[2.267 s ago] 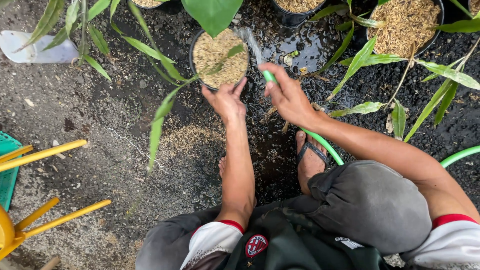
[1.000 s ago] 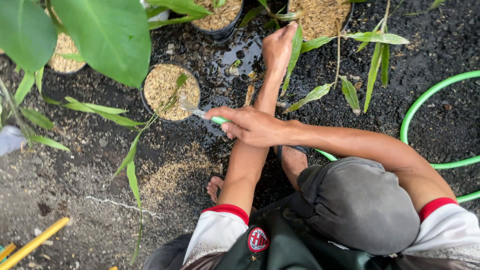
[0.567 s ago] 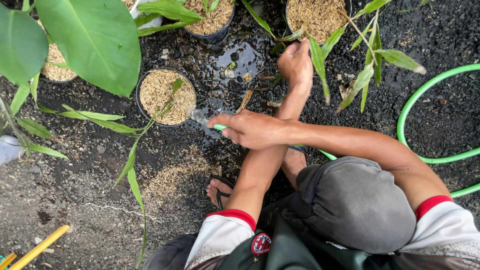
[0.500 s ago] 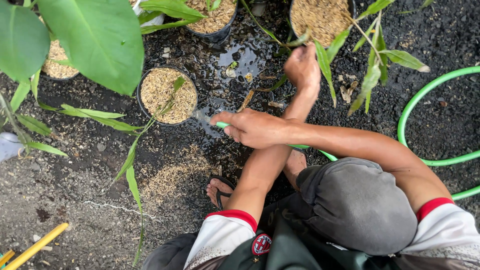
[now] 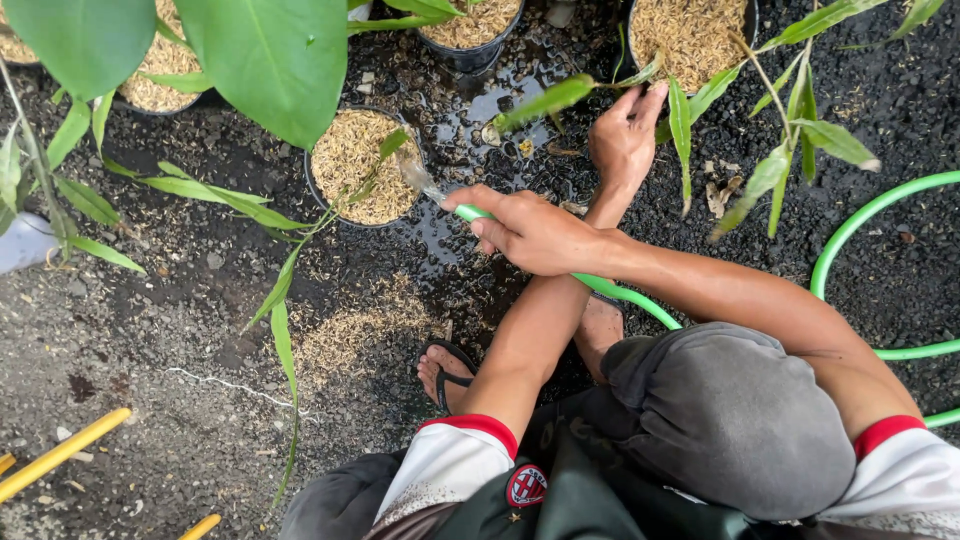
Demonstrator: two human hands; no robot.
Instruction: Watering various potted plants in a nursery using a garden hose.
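A black pot [image 5: 362,168] filled with rice husk sits on wet dark ground, and water streams into it from the tip of a green garden hose [image 5: 610,290]. The right hand [image 5: 535,230] is closed around that hose near its nozzle end, arm crossing over the other. Further right, the left hand [image 5: 624,140] reaches with loosely spread fingers toward a husk-filled pot [image 5: 690,35], holding nothing.

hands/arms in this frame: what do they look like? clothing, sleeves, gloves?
Both hands are bare: no gloves, rings or watch visible on the left hand or right hand. Forearms are uncovered. Short white sleeves with a red band at the cuff: left sleeve, right sleeve. The white shirt carries a small round badge on the chest.
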